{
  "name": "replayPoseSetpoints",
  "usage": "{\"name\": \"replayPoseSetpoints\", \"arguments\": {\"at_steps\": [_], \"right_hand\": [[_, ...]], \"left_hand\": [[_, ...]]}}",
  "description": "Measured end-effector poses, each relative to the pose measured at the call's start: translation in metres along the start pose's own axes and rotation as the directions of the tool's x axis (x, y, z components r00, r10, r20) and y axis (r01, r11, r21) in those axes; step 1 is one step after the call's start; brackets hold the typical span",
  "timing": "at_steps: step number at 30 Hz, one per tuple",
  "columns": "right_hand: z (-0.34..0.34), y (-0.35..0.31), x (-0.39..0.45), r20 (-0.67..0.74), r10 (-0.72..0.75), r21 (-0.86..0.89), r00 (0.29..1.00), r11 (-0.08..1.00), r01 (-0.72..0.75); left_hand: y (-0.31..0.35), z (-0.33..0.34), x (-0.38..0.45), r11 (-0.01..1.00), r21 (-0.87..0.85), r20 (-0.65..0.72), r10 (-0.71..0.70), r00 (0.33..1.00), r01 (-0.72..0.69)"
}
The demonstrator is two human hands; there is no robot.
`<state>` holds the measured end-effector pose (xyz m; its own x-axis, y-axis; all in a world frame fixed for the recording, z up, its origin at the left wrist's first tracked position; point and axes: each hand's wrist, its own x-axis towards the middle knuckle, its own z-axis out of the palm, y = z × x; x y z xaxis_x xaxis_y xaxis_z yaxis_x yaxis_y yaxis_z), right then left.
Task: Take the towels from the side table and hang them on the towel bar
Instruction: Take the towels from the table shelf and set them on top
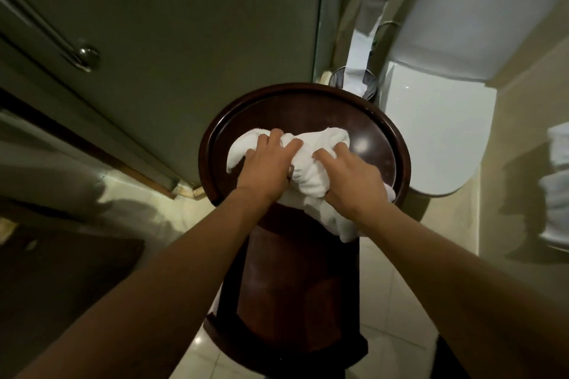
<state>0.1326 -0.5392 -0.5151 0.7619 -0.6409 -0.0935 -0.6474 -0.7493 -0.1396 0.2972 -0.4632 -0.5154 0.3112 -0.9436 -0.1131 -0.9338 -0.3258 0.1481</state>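
Note:
A crumpled white towel [311,175] lies on the round dark wooden side table [363,120], with one end spilling over the table's near edge. My left hand [266,163] presses down on the towel's left part, fingers curled into the cloth. My right hand [348,178] grips the towel's right part. A metal towel bar [46,28] runs along the glass door at the upper left, bare.
A white toilet [437,120] stands right of the table, its cistern above. A wire waste bin [354,83] sits behind the table. White towels [557,194] hang at the far right edge. A dark floor mat [61,271] lies at the lower left.

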Motion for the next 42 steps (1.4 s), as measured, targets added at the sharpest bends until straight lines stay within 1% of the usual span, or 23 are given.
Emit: {"name": "replayPoseSetpoints", "arguments": {"at_steps": [2, 5, 11, 15, 20, 24, 27, 31, 37, 40, 42], "right_hand": [[-0.002, 0.003, 0.024, 0.004, 0.017, -0.009, 1.000, 1.000, -0.017], [0.012, 0.009, 0.056, 0.019, 0.031, -0.039, 0.999, 0.999, -0.030], [0.066, 0.012, 0.088, 0.091, 0.074, -0.081, 0.993, 0.994, -0.067], [0.103, 0.017, 0.102, 0.139, 0.066, -0.099, 0.988, 0.994, -0.053], [0.121, 0.025, 0.129, 0.117, 0.027, -0.105, 0.993, 0.994, -0.015], [0.126, 0.031, 0.156, 0.071, 0.000, -0.102, 0.997, 0.995, 0.008], [0.124, 0.033, 0.177, 0.071, -0.018, -0.094, 0.997, 0.995, 0.025], [0.124, 0.038, 0.194, 0.061, -0.016, -0.103, 0.998, 0.994, 0.022], [0.132, 0.041, 0.194, 0.039, -0.003, -0.074, 0.999, 0.997, 0.006], [0.128, 0.043, 0.193, 0.073, -0.005, -0.059, 0.997, 0.998, 0.009], [0.123, 0.043, 0.188, 0.100, -0.010, -0.058, 0.995, 0.998, 0.016]], "left_hand": [[-0.009, -0.003, 0.026, 1.000, -0.013, -0.009, 0.007, 1.000, -0.007], [-0.022, 0.011, 0.055, 1.000, -0.027, 0.016, 0.006, 1.000, -0.005], [-0.047, 0.064, 0.085, 1.000, -0.029, 0.127, 0.000, 0.992, 0.004], [-0.057, 0.100, 0.096, 1.000, 0.007, 0.185, -0.008, 0.983, 0.007], [-0.065, 0.131, 0.115, 0.997, 0.044, 0.179, -0.067, 0.982, 0.060], [-0.072, 0.138, 0.137, 0.993, 0.081, 0.112, -0.098, 0.989, 0.089], [-0.079, 0.136, 0.153, 0.990, 0.088, 0.095, -0.117, 0.989, 0.109], [-0.084, 0.136, 0.168, 0.987, 0.101, 0.113, -0.140, 0.984, 0.128], [-0.080, 0.139, 0.169, 0.981, 0.122, 0.112, -0.166, 0.980, 0.152], [-0.079, 0.137, 0.168, 0.977, 0.147, 0.119, -0.174, 0.978, 0.156], [-0.076, 0.134, 0.165, 0.980, 0.126, 0.145, -0.172, 0.975, 0.154]]}}
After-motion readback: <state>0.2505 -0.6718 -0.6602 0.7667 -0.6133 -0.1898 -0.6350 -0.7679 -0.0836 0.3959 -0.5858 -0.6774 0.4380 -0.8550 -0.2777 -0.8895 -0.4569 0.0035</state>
